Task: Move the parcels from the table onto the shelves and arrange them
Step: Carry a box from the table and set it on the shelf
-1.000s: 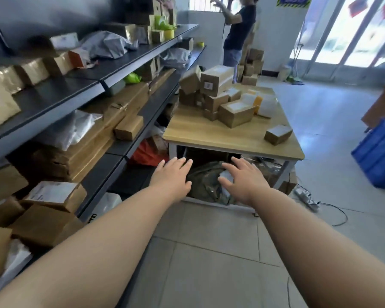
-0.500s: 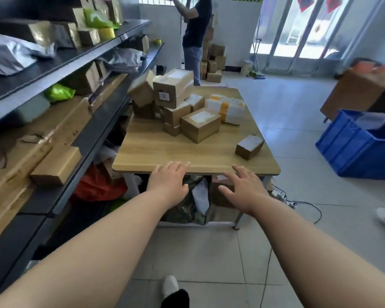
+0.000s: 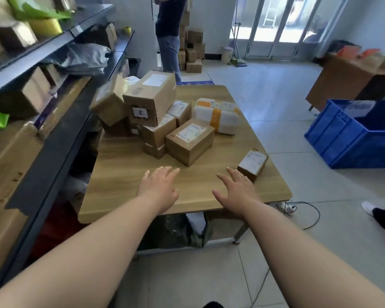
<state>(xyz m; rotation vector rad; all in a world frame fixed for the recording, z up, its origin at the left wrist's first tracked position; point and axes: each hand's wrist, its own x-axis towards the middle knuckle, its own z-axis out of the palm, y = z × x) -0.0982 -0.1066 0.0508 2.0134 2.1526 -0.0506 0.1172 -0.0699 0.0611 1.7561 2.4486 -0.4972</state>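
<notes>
Brown parcels point(image 3: 150, 112) sit heaped at the desk's point(image 3: 125, 174) far left, just beside the shelves point(image 3: 60, 134). Both hands are out over the near edge, palms down, each grip spread wide and holding nothing. The left hand point(image 3: 159, 188) is just short of a labelled box point(image 3: 190, 141); the right hand point(image 3: 237, 188) is right beside a small box point(image 3: 253, 163) at the right edge.

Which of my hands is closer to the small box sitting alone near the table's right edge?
Right. Your right hand reaches out just short of the small box, fingertips nearly at its near corner. Your left hand is farther left, over bare tabletop.
</notes>
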